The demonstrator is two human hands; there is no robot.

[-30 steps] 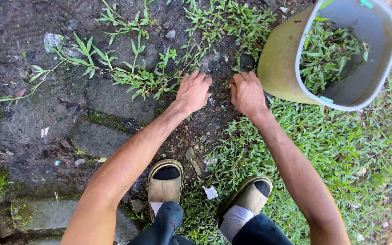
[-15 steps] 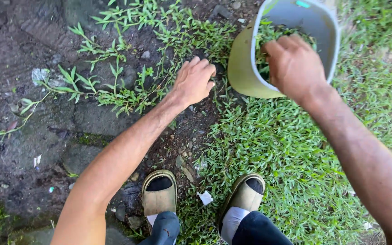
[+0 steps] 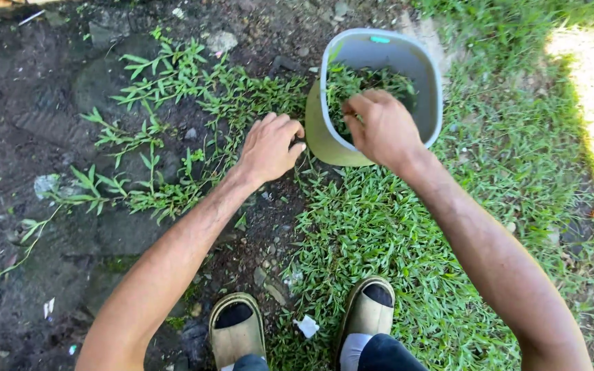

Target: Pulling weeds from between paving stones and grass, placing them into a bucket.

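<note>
Dark soil point(image 3: 49, 103) with flat stones to the left, lawn point(image 3: 407, 240) to the right; runners of weeds point(image 3: 173, 103) sprawled over the dirt between. Stood tilted at the grass edge, a bucket point(image 3: 317, 134), olive outside, grey inside, part-filled with pulled weeds point(image 3: 366, 81). Hovered over its near rim, right hand point(image 3: 379, 127), fingers curled, contents hidden, grip impossible to tell. Rested just beside the bucket, left hand point(image 3: 268, 148), fingers bent closed on low weeds. Below, two tan slippers point(image 3: 369, 312).
</note>
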